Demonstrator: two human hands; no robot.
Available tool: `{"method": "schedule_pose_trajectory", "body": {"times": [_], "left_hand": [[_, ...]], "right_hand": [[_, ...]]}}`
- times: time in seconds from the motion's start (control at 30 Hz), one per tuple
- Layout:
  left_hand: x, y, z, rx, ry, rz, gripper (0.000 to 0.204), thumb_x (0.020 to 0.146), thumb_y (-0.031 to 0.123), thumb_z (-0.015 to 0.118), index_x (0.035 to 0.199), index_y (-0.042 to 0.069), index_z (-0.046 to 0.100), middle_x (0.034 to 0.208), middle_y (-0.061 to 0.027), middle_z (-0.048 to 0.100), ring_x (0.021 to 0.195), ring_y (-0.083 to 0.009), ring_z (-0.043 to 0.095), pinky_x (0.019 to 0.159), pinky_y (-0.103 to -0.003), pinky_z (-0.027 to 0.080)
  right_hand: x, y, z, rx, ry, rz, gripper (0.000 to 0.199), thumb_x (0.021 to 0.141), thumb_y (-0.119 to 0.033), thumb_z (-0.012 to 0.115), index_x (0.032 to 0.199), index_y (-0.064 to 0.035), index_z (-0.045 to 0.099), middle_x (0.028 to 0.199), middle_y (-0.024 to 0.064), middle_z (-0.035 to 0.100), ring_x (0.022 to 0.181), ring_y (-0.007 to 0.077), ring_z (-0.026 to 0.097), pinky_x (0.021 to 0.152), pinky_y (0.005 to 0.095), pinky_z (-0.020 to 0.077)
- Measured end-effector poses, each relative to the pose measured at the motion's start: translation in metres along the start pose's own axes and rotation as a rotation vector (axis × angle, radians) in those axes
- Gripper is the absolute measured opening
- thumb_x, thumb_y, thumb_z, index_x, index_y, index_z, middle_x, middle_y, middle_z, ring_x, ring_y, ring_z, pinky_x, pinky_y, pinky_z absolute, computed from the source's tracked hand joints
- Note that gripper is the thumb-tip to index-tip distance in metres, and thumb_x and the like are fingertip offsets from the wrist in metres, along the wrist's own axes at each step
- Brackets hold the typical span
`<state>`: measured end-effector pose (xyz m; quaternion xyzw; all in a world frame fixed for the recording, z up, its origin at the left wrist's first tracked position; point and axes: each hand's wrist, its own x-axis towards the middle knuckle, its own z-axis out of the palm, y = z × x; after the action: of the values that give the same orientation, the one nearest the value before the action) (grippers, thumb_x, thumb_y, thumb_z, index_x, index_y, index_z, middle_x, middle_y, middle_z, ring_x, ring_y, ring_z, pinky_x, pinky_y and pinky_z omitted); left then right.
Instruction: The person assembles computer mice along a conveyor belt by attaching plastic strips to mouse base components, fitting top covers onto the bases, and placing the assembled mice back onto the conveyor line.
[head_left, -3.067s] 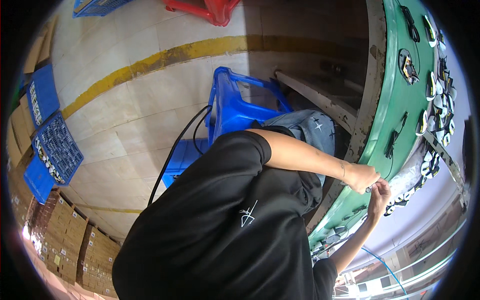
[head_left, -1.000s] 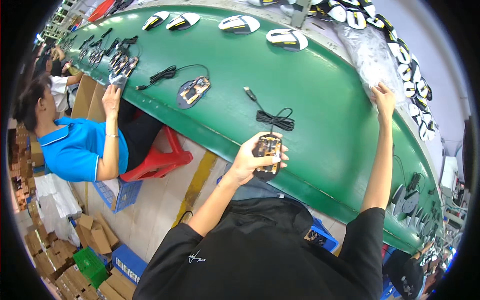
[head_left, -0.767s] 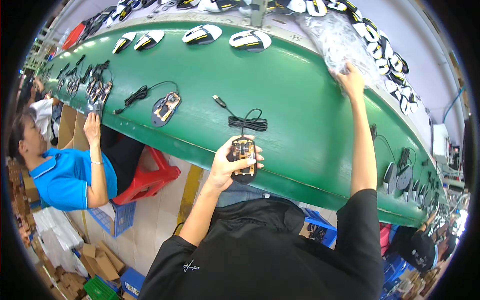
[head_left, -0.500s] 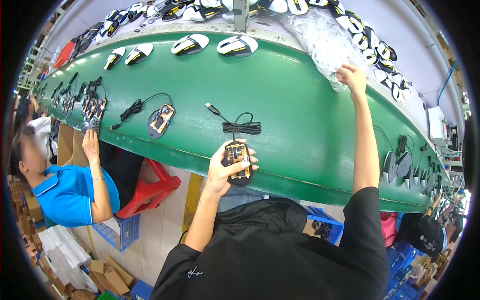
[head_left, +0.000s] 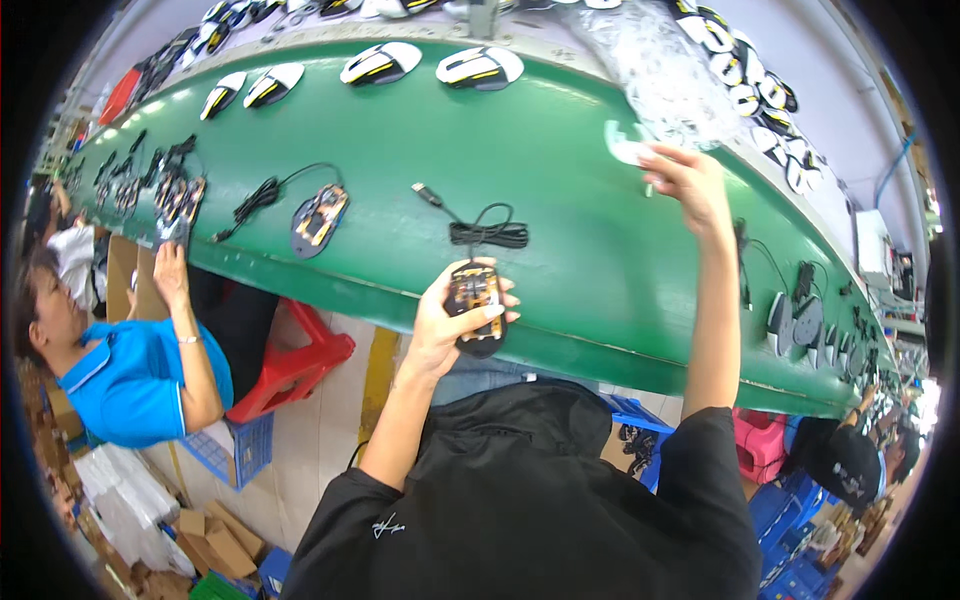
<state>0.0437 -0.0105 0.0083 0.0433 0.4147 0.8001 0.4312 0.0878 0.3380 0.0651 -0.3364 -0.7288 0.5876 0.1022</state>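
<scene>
My left hand (head_left: 436, 328) is wrapped round a computer mouse base (head_left: 474, 285) at the near edge of the green belt, its circuit board facing up and no top cover on it. From its far end a black cable (head_left: 488, 234) runs to a coiled bundle lying on the belt. Up and to the right, my right hand (head_left: 692, 188) pinches a thin whitish curved plastic piece (head_left: 624, 146) in the air. A clear plastic bag (head_left: 665, 75) of similar-looking pale pieces lies just beyond that hand.
Another open mouse base (head_left: 320, 220) with its cable lies to the left. White mouse covers (head_left: 480, 67) line the far side, with more piled on the ledge. Black mouse parts (head_left: 806, 318) stand at the right. A co-worker in a blue shirt (head_left: 140, 380) sits at the left.
My right hand has come away from the bag toward me, now with a whitish plastic piece in its fingers. My left hand still holds the mouse base.
</scene>
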Motion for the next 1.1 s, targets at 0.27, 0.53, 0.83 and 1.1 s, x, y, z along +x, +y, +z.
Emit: {"method": "schedule_pose_trajectory", "body": {"times": [0.27, 0.53, 0.83, 1.1], "left_hand": [[-0.021, -0.004, 0.001, -0.274, -0.079, -0.054, 0.059, 0.078, 0.003, 0.058, 0.133, -0.003, 0.040, 0.116, -0.0248, 0.057, 0.106, -0.0354, 0.062, 0.096, -0.051, 0.052], [-0.014, 0.001, 0.008, -0.548, -0.099, -0.035, 0.053, 0.098, 0.010, 0.047, 0.147, 0.009, 0.028, 0.143, -0.0227, 0.040, 0.130, -0.0412, 0.045, 0.105, -0.057, 0.041], [0.020, 0.007, 0.042, -0.331, -0.066, 0.156, 0.068, 0.088, -0.012, 0.052, 0.147, 0.007, 0.023, 0.146, -0.0159, 0.037, 0.133, -0.0323, 0.043, 0.106, -0.046, 0.044], [0.017, -0.026, 0.048, -0.131, 0.073, 0.467, 0.083, 0.088, -0.014, 0.053, 0.150, 0.023, 0.011, 0.143, -0.0129, 0.038, 0.124, -0.0248, 0.049, 0.103, -0.042, 0.046]], "right_hand": [[0.031, -0.024, 0.169, -0.662, -0.243, -0.503, 0.026, 0.088, -0.019, 0.065, 0.111, -0.0077, 0.070, 0.092, 0.0194, 0.070, 0.072, 0.0266, 0.068, 0.068, 0.0373, 0.0549], [-0.022, -0.040, 0.107, -0.470, 0.128, -0.527, 0.019, 0.085, -0.019, 0.072, 0.096, -0.0045, 0.075, 0.083, 0.0100, 0.072, 0.071, 0.0173, 0.068, 0.070, 0.0277, 0.0517], [-0.164, 0.003, 0.118, 0.392, 0.016, 0.132, 0.028, 0.086, 0.001, 0.068, 0.112, 0.0077, 0.064, 0.080, 0.0119, 0.070, 0.068, 0.0143, 0.068, 0.064, 0.0244, 0.0568], [-0.167, 0.016, 0.142, 0.579, 0.136, 0.158, 0.015, 0.090, -0.006, 0.066, 0.096, 0.0079, 0.064, 0.079, 0.0138, 0.069, 0.063, 0.0170, 0.067, 0.059, 0.0269, 0.0571]]}}
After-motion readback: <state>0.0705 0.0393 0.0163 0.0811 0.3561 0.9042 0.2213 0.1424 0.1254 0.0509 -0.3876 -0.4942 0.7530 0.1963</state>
